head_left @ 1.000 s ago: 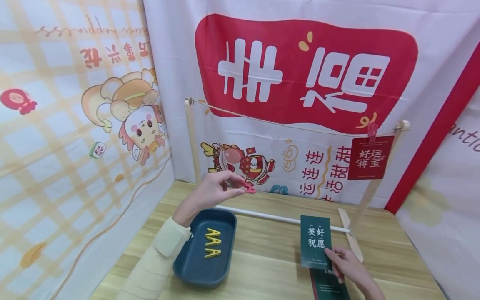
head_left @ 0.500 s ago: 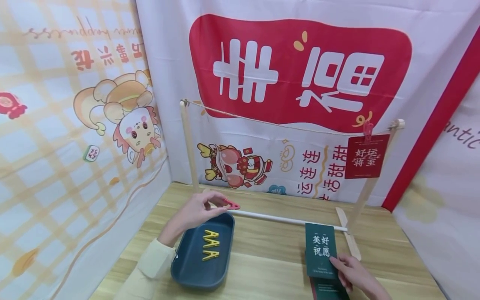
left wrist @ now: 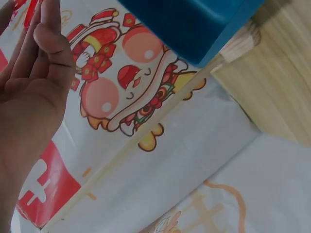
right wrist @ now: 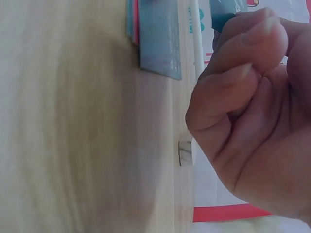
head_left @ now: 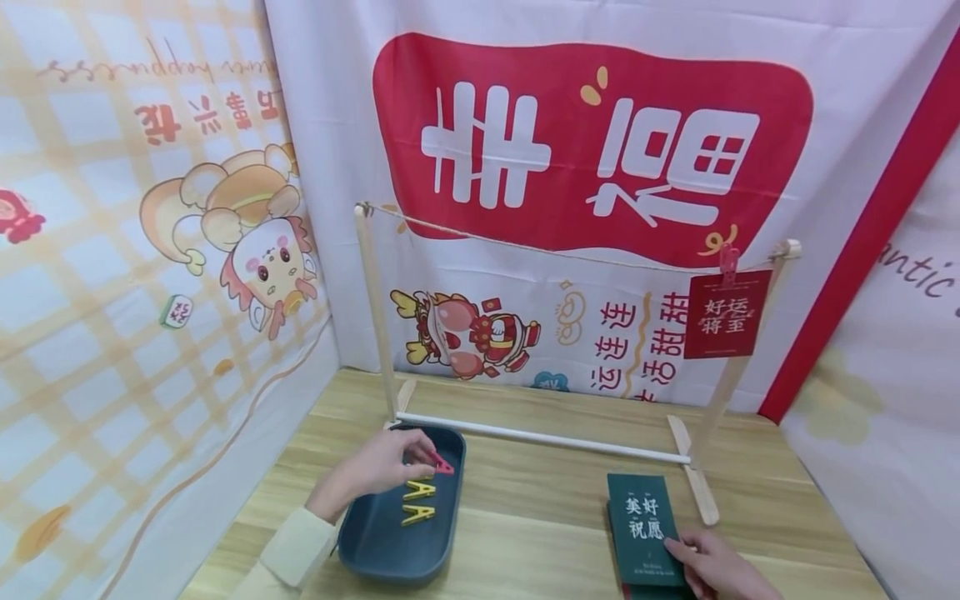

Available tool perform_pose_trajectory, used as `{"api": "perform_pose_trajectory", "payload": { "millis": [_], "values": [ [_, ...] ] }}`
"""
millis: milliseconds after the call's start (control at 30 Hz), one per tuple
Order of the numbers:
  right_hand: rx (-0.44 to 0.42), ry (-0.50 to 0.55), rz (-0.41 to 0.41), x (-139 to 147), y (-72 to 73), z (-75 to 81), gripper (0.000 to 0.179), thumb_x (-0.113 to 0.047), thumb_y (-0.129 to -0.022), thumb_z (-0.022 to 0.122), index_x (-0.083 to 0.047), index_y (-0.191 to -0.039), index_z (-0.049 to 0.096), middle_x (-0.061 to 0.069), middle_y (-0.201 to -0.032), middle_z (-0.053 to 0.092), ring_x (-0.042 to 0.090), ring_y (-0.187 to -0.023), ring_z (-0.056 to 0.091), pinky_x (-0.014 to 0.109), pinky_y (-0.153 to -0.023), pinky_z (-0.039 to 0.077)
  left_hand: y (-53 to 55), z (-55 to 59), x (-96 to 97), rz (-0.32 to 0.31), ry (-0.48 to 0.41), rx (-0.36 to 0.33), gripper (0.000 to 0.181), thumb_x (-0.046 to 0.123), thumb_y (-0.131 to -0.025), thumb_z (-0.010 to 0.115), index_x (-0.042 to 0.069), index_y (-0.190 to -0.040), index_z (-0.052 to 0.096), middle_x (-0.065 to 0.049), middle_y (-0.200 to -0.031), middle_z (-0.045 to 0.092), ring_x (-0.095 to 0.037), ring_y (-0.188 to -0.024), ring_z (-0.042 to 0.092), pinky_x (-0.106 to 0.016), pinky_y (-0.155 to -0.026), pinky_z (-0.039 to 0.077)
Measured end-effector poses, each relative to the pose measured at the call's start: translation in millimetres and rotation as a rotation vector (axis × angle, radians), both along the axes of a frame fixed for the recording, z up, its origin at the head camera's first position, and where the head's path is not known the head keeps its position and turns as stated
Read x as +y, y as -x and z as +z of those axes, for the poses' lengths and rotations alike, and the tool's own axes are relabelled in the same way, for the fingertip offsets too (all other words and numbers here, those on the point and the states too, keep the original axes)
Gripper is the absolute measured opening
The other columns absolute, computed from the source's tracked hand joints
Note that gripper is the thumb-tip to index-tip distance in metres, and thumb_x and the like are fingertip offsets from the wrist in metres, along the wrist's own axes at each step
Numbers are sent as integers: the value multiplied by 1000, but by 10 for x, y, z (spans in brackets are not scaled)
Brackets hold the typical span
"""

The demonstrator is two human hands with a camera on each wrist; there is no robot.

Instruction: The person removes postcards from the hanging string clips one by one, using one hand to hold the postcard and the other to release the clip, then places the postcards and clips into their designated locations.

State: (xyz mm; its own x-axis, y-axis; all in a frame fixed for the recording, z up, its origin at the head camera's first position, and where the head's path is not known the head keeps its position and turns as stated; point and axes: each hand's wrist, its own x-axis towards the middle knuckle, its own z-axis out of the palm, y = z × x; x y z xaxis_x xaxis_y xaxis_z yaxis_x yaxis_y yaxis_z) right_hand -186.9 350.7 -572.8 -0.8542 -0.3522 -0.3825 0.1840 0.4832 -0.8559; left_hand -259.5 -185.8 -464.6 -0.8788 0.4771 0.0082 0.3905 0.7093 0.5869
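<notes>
In the head view my left hand (head_left: 375,467) pinches a red clothespin (head_left: 445,464) above the dark blue tray (head_left: 390,568). Yellow clothespins (head_left: 417,513) lie inside that tray, one partly hidden behind the hand. The left wrist view shows the same clothespin (left wrist: 32,13) at the fingertips, with the tray (left wrist: 194,29) beyond. My right hand (head_left: 716,568), low on the right, pinches a green card (head_left: 647,542) with white characters by its right edge. Other cards (right wrist: 158,41) lie beneath it, seen edge-on in the right wrist view.
Behind the tray stands a wooden frame (head_left: 377,317) with a string (head_left: 525,243) across its top and a white rod (head_left: 540,438) at its foot. A red card (head_left: 726,321) hangs at the string's right end from a red clothespin (head_left: 729,262). Printed cloth lines the walls.
My left hand has come down with the red clothespin, from in front of the frame to over the tray. The right hand has lowered the green card toward the cards below it.
</notes>
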Motion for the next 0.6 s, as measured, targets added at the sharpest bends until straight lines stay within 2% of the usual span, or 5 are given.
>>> {"api": "perform_pose_trajectory", "payload": {
  "millis": [233, 433, 600],
  "values": [
    [-33, -31, -32, 42, -30, -58, 37, -41, -100, 51, -5, -97, 60, -8, -55, 54, 5, -49, 53, 18, -48, 38, -33, -243, 30, -83, 45, -54, 15, 27, -87, 74, 19, -97, 67, 10, -89, 72, -1, -81, 66, -24, -72, 54],
    [-34, -22, -31, 75, -27, -114, 38, -41, -101, 51, -4, -99, 61, -7, -56, 54, 7, -49, 52, 19, -49, 38, -83, -377, 6, -101, 47, -90, 18, 26, -84, 78, 17, -94, 66, 13, -83, 72, 3, -75, 64, -21, -68, 51],
    [-55, -18, -31, 90, -12, -115, 40, -43, -100, 51, -4, -101, 61, -8, -56, 54, 5, -49, 52, 18, -49, 38, -128, -461, -53, -90, 59, -126, 18, 25, -82, 79, 17, -92, 66, 14, -80, 70, 3, -71, 62, -21, -62, 50]
  ]
}}
